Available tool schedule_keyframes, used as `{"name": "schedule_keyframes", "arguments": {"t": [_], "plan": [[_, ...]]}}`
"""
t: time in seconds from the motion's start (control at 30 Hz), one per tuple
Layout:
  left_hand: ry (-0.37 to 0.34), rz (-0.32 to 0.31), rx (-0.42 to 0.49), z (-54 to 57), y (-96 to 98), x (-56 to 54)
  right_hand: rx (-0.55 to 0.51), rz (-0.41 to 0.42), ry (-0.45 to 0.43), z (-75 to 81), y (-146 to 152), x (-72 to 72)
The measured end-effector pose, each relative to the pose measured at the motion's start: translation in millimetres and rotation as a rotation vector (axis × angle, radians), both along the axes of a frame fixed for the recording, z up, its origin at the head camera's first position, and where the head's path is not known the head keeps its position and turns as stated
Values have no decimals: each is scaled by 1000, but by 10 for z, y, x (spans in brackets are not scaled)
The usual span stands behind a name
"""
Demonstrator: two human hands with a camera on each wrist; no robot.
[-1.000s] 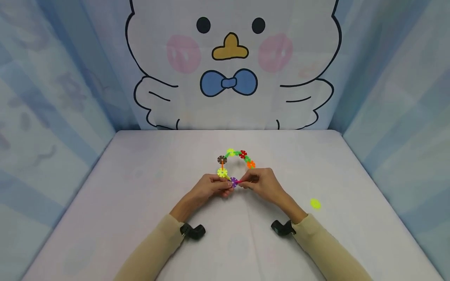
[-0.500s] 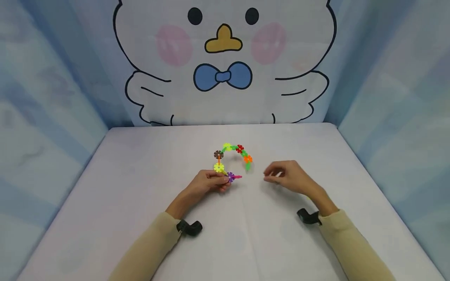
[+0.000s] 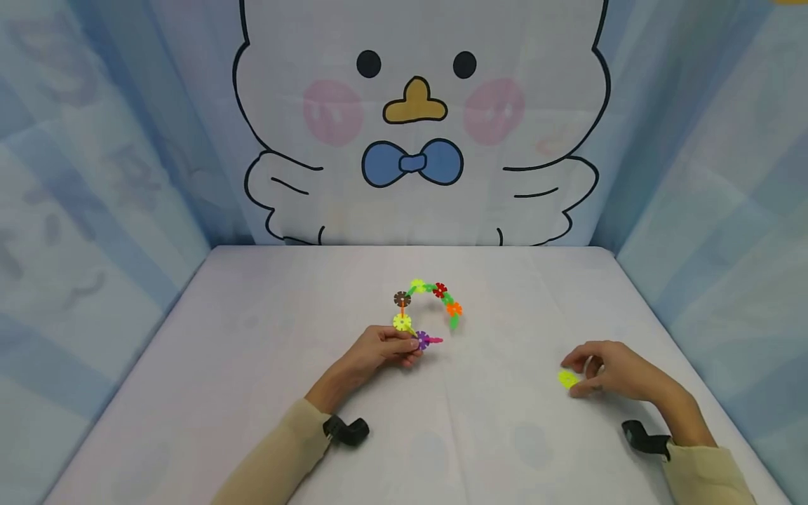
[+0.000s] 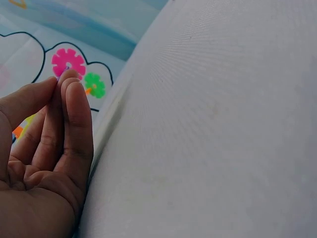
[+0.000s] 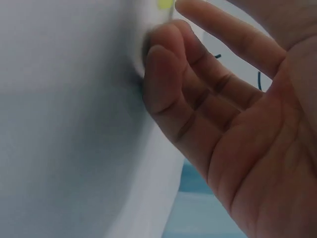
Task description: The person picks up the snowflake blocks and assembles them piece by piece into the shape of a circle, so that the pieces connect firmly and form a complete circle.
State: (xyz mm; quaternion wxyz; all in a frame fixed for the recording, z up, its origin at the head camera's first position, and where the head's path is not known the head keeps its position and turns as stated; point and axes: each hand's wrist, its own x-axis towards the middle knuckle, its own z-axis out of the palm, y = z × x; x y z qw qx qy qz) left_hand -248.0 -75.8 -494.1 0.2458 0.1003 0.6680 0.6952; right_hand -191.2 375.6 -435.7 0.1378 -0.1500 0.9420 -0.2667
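An open ring of linked plastic snowflake discs stands over the table in the head view. My left hand (image 3: 377,348) pinches its purple snowflake disc (image 3: 422,340) between thumb and fingers. A pink snowflake disc (image 3: 437,340), edge-on there, juts right from the purple one; the left wrist view shows its face above the fingertips. The ring's other end is a green snowflake disc (image 3: 454,322), apart from the pink one. At the right, my right hand (image 3: 621,368) reaches to a loose yellow snowflake disc (image 3: 567,379) on the table, thumb and forefinger spread at its edge.
The white-covered table (image 3: 315,449) runs back to a cloth wall printed with a cartoon face and a blue bow tie (image 3: 413,163). Patterned blue curtains (image 3: 95,210) hang at both sides. Each wrist carries a black camera mount (image 3: 346,431).
My right hand has let go of the pink snowflake disc and moved right and nearer to the loose yellow disc. My left hand keeps its pinch on the purple one. The head view has shifted slightly.
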Motion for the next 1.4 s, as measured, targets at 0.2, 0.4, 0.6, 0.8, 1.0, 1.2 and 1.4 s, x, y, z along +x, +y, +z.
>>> {"name": "schedule_keyframes", "arguments": {"t": [0.2, 0.4, 0.6, 0.8, 1.0, 1.2, 1.4], "plan": [[-24, -2, -5, 1, -5, 17, -5, -30, -12, -63, -25, 24], [-19, -1, -9, 5, -29, 53, -97, -7, -36, -88, -184, -56], [-31, -12, -6, 3, -42, 90, -354, -1, -171, -186, -639, -237], [-30, -2, -24, -4, 20, 35, -525, 40, -242, -233, -1199, -458], [-8, -2, -27, 63, 128, -88, -604, 79, -217, -141, -1458, -648], [8, 0, -17, 113, 137, -164, -629, 84, -212, -73, -1539, -730], [-26, -1, -47, 9, 16, -13, -658, 97, -245, -227, -1651, -603]]}}
